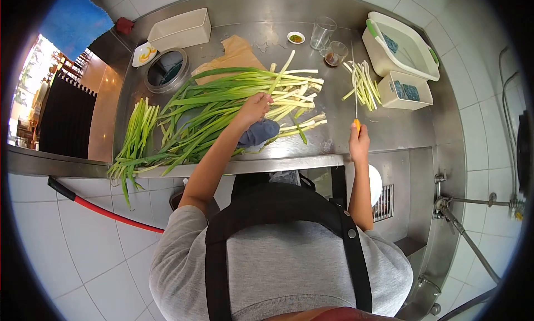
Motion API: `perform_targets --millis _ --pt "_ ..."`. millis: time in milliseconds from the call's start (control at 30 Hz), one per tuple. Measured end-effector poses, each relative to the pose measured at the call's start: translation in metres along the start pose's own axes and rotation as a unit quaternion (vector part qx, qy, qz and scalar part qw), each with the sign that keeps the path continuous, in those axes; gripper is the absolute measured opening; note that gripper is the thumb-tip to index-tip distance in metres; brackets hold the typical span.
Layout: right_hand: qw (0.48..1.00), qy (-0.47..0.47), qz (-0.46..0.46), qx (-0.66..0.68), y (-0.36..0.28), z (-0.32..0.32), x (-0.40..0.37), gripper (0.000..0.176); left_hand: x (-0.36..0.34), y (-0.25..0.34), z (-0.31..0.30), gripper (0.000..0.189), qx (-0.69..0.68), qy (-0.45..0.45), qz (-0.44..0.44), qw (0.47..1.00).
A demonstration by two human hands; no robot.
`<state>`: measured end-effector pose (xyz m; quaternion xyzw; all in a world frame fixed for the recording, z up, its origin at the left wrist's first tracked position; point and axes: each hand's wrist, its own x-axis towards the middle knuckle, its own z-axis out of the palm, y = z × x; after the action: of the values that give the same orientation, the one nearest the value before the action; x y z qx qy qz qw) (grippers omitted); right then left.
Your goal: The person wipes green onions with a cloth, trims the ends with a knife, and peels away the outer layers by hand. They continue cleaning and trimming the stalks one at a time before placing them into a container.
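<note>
My left hand (257,107) is closed round the stalk of one green onion, whose pale end points up and right. Beneath it a large heap of green onions (211,107) lies across the steel counter, leaves to the left and white ends to the right. A dark blue cloth (259,133) sits just below this hand. Near the counter's front edge, my right hand (359,141) grips the orange handle of a knife (356,101), its thin blade pointing away from me. Cut pale stalks (362,85) lie beside the blade. Another green bunch (138,133) is at the left.
At the back right stand a white tub (401,45), a smaller bin (406,91) and two glasses (323,33) (335,54). A small bowl (296,38), brown paper (236,55), a round metal container (167,70) and a beige box (181,30) are further left. The sink (397,171) is at the front right.
</note>
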<state>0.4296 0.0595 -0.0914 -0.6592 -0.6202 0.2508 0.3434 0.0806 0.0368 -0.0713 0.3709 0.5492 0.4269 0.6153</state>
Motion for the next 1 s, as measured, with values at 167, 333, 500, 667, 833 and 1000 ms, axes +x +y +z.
perform_targets --millis 167,333,500,667,833,1000 --pt "0.981 -0.165 0.008 0.105 -0.058 0.000 -0.037 0.040 0.015 -0.018 0.022 0.024 0.074 -0.009 0.066 0.995" --pt "0.972 -0.223 -0.052 0.060 -0.090 0.019 -0.056 0.040 0.010 -0.023 0.042 0.023 0.210 -0.021 0.164 0.964" --pt "0.972 -0.216 -0.051 0.076 -0.094 0.023 -0.063 0.037 -0.003 -0.023 0.050 0.020 0.223 0.060 0.274 0.934" --pt "0.991 -0.083 -0.038 0.094 -0.084 0.009 -0.055 0.035 0.012 -0.042 0.027 0.021 0.210 0.113 0.246 0.939" --pt "0.991 0.038 0.011 -0.127 -0.043 -0.009 -0.021 0.039 0.000 -0.021 0.033 0.023 -0.013 0.110 0.049 0.993" --pt "0.972 0.018 0.041 -0.231 0.006 0.001 -0.001 0.042 -0.013 -0.017 0.066 0.024 -0.074 0.078 0.058 0.992"
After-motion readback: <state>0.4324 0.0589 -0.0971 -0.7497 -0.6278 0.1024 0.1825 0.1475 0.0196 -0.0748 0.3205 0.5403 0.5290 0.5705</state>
